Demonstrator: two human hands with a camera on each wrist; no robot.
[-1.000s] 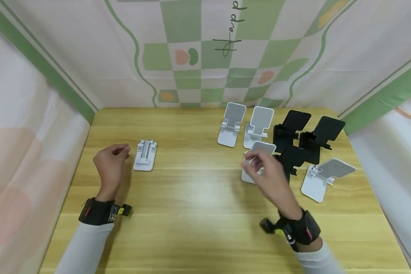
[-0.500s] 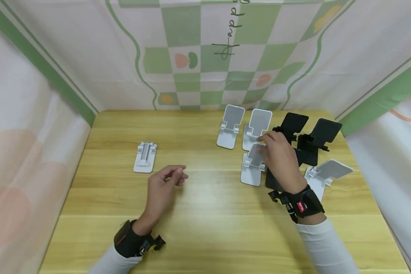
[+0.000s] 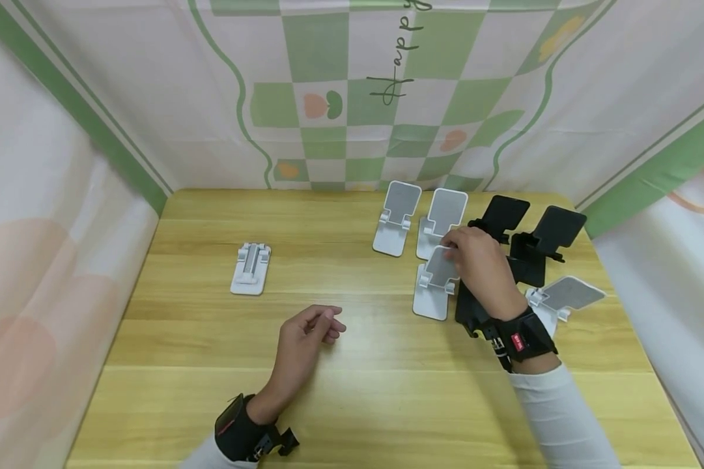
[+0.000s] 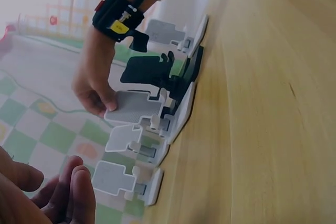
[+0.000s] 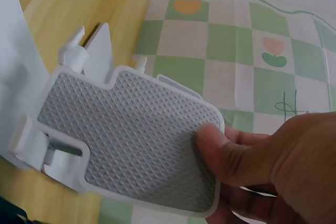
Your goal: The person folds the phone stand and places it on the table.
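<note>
My right hand (image 3: 482, 268) pinches the top edge of a white phone stand (image 3: 431, 296), thumb (image 5: 212, 142) on its grey textured pad and fingers behind. The stand is unfolded, its base down on the table. My left hand (image 3: 310, 332) hovers over the middle of the table with fingers loosely bent and nothing in them. A folded white phone stand (image 3: 249, 268) lies by itself at the left. Behind the held stand are two more unfolded white phone stands, one at the back (image 3: 396, 218) and one beside it (image 3: 445, 212).
Black phone stands (image 3: 557, 228) stand unfolded to the right of the white ones, one partly hidden under my right hand. Another white phone stand (image 3: 571, 293) is near the right edge, partly behind the wrist strap. A checkered curtain (image 3: 369, 98) rises at the table's back edge.
My left hand has moved right from beside the folded stand to the middle of the table. My right hand has moved up and right and now grips the white stand's top edge.
</note>
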